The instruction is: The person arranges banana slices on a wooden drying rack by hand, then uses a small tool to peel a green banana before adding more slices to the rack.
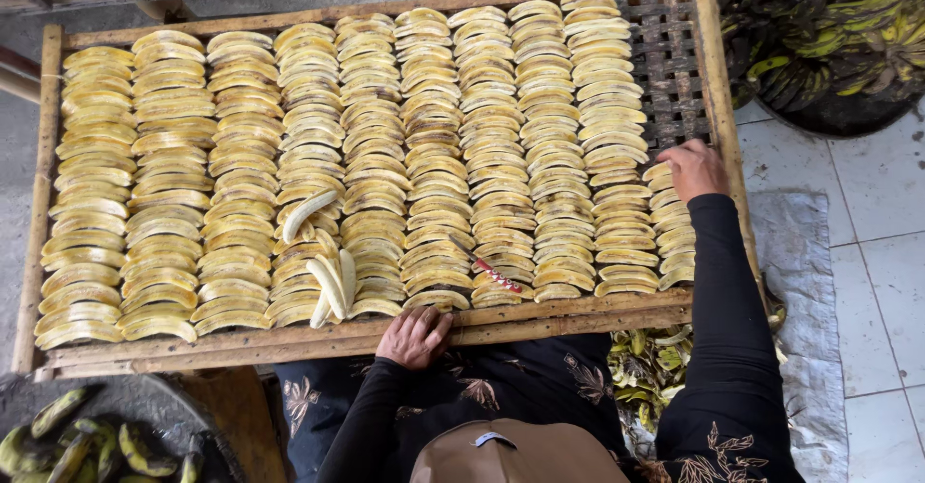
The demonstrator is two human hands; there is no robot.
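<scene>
A large bamboo-framed drying tray (665, 50) lies before me, covered in rows of yellow banana slices (434, 146). My right hand (694, 168) reaches to the top of the short rightmost row (669, 223) and rests on a slice there, fingers bent. My left hand (414, 337) lies on the tray's near wooden rail (289, 339), fingers curled over the edge, holding nothing I can see. Three peeled whole bananas (330, 281) lie loose on the slices left of centre. A small knife with a red handle (493, 273) rests on the slices near the front.
A pile of dark, ripe bananas (829, 40) fills a basin at the top right. More unpeeled bananas (87, 444) sit at the bottom left. Peels (650, 363) lie on a grey sheet (800, 252) over white floor tiles by my right side.
</scene>
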